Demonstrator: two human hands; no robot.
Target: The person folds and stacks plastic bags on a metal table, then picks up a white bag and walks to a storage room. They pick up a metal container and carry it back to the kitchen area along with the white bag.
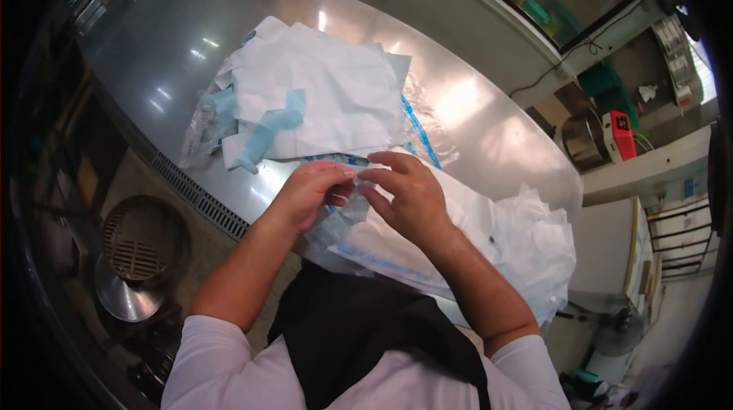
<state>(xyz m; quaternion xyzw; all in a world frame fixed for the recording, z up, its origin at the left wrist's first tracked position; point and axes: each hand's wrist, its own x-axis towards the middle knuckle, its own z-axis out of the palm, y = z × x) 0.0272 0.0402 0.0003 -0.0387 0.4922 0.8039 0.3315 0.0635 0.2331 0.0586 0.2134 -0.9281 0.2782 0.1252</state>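
Observation:
My left hand [314, 190] is closed in a pinch, thumb pressed toward the fingers, at a thin clear plastic film [353, 210]. Opposite it, my right hand [406, 190] has curled fingers almost meeting the left fingertips, also at the film. Exactly where the film is gripped is hard to see. Just beyond my hands lies a pile of white sheets [328, 89] with pale blue strips [271, 130] on top. Under and right of my right hand spreads a second stack of white sheets [527, 238], beside crumpled clear plastic with blue print.
All this lies on a shiny steel table [175, 20] with a slotted drain channel [187, 185] along its near left edge. A round pan with a grate [145, 238] stands low at left. A red device [618, 137] sits beside a metal pot [584, 141] at right.

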